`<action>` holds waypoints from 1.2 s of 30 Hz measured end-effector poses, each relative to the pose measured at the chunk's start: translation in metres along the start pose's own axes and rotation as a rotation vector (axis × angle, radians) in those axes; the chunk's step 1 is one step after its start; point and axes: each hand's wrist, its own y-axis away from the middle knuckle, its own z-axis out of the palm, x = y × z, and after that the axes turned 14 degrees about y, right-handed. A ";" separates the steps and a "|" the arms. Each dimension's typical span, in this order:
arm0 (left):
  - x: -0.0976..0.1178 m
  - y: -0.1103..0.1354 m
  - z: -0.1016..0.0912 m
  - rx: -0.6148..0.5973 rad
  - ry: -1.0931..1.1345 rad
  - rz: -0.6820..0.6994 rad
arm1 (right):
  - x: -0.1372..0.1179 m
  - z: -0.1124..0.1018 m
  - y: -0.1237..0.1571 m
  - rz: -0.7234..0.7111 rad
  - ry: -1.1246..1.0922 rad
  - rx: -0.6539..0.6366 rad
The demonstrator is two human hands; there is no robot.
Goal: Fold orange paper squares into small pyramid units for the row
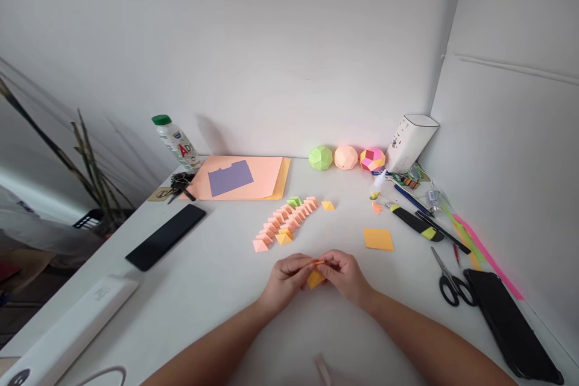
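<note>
Both hands meet over the white table (217, 289) and pinch one small orange folded paper piece (315, 278). My left hand (286, 282) grips its left side with curled fingers. My right hand (346, 276) holds its upper right edge between thumb and fingertips. Just beyond the hands lie two rows of several folded pink paper units (284, 222), with a green one (294, 201) and orange ones among them. An orange square sheet (379, 239) lies to the right of the hands.
At the back are large pink and orange sheets (253, 176) with a purple cutout, a bottle (177, 142), keys, three paper balls (346, 157) and a white box. Scissors (451, 282), pens, a cutter and a black case are at right. A black phone (166, 236) lies left.
</note>
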 end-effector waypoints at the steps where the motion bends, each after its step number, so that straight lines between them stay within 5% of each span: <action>1: 0.000 0.000 0.000 -0.001 -0.003 0.004 | 0.000 0.000 0.000 -0.004 -0.005 -0.002; 16: 0.000 -0.003 0.002 0.011 -0.069 -0.033 | -0.002 0.000 -0.001 0.036 0.059 -0.032; 22: 0.003 0.000 0.005 0.033 -0.103 -0.145 | -0.003 0.002 -0.002 -0.014 0.178 -0.023; 36: 0.001 0.000 0.004 0.020 -0.038 -0.144 | -0.009 0.003 -0.001 -0.148 0.409 0.009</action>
